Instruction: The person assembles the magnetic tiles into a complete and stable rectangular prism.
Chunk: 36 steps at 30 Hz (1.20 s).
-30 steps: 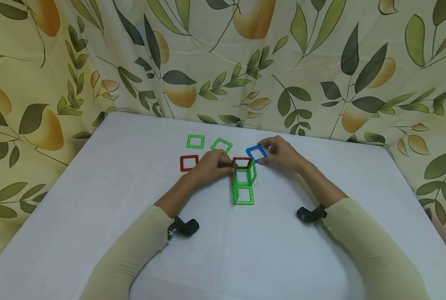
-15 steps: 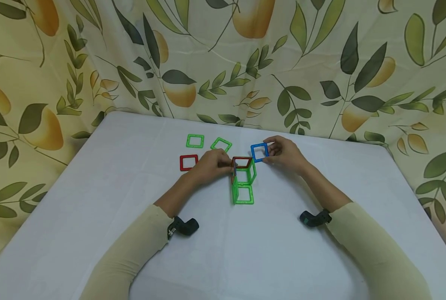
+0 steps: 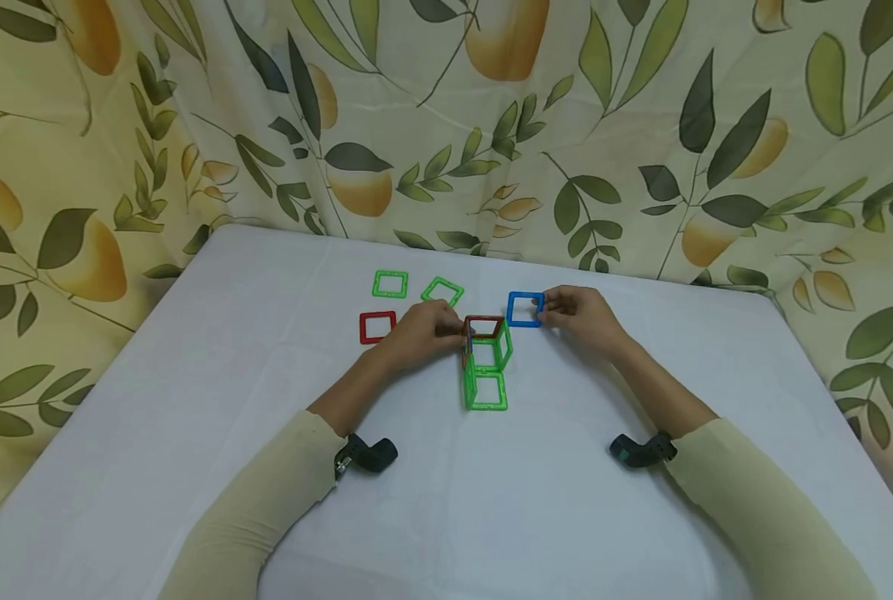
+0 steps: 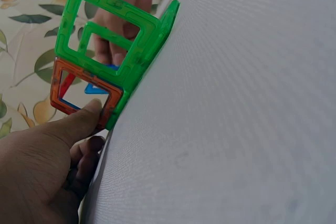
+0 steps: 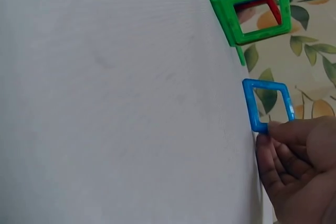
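Blue square frame (image 3: 510,309) in right hand (image 3: 584,320), left hand (image 3: 422,332) at red-and-green structure (image 3: 487,369).

Both your arms reach forward and slope inward, the hands nearly level and apart. Your left sleeve (image 3: 266,500) and right sleeve (image 3: 772,508) end near the wrists, leaving each forearm bare towards the hand. Your left hand (image 3: 425,329) faces inward; its thumb (image 4: 79,121) extends forward in a pinch, with the fingers (image 4: 86,166) bent beneath it, partly in shadow. Your right hand (image 3: 583,318) also points inward, its thumb (image 5: 294,130) closing a pinch against the forefinger, the remaining fingers curled below.
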{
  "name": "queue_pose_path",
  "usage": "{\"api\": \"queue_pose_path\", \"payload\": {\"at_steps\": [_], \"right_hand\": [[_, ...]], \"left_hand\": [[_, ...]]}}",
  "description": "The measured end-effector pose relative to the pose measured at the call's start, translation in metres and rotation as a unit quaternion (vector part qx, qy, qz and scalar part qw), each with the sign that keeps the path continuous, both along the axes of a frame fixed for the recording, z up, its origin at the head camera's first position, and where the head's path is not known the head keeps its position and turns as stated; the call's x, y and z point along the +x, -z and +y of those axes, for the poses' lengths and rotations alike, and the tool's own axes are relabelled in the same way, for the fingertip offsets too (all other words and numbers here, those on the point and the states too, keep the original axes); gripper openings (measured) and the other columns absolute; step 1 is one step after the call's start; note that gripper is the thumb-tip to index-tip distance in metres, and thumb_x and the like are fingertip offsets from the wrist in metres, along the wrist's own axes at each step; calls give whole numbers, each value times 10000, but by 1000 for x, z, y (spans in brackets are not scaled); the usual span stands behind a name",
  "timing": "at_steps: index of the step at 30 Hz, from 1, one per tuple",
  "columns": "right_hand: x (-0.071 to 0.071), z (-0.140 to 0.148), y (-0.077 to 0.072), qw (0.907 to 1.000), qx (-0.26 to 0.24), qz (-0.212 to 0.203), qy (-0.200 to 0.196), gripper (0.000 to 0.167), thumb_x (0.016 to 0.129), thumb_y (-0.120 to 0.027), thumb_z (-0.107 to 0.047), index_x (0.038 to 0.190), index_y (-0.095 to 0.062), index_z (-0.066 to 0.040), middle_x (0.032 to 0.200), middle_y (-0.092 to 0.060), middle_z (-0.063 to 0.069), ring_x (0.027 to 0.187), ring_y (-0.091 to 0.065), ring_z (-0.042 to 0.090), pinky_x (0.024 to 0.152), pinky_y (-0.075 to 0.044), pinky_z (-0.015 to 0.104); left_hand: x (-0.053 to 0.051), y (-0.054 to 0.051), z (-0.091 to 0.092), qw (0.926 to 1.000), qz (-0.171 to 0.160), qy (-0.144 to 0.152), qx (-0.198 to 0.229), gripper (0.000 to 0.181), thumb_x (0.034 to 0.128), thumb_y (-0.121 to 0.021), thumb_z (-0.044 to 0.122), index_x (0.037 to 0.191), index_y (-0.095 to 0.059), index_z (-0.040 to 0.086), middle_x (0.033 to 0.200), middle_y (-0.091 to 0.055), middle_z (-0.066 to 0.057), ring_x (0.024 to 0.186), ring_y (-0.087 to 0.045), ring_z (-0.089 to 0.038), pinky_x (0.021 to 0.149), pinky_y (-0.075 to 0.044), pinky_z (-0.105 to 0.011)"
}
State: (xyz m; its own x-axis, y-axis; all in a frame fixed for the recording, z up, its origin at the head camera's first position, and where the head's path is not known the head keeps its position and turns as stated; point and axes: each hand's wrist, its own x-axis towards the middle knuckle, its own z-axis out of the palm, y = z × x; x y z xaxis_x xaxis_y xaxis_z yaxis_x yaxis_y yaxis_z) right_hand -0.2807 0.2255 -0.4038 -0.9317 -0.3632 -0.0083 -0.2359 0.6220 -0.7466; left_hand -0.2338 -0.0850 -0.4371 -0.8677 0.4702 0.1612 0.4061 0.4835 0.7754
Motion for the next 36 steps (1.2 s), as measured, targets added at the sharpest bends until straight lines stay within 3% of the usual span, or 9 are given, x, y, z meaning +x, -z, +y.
{"api": "queue_pose_path", "payload": {"at_steps": [19, 28, 36], "right_hand": [[35, 10, -7, 9986, -449, -272, -46, 293, 1010, -711, -93, 1247, -670, 76, 1160, -728, 212, 937, -689, 118, 801, -512, 191], [57, 6, -9, 9968, -672, -405, -126, 277, 975, -748, -70, 1203, -683, 73, 1070, -731, 176, 894, -684, 154, 766, -525, 215], [74, 1, -9, 9978, -580, -259, -182, 238, 948, -763, -31, 1153, -691, 66, 1022, -734, 139, 876, -685, 171, 742, -536, 219]], "left_hand": [[0, 1, 0, 9999, 72, 5, -85, 172, 978, -769, 124, 1132, -817, 65, 1047, -663, -26, 989, -591, -171, 858, -483, -305], [1, -1, 0, 9999, 73, -16, -108, 163, 974, -771, 117, 1121, -819, 65, 1038, -664, -31, 988, -590, -180, 864, -480, -311], [2, -3, 1, 9999, 82, 17, -63, 159, 977, -768, 116, 1118, -818, 63, 1041, -666, -33, 993, -592, -183, 870, -480, -320]]}}
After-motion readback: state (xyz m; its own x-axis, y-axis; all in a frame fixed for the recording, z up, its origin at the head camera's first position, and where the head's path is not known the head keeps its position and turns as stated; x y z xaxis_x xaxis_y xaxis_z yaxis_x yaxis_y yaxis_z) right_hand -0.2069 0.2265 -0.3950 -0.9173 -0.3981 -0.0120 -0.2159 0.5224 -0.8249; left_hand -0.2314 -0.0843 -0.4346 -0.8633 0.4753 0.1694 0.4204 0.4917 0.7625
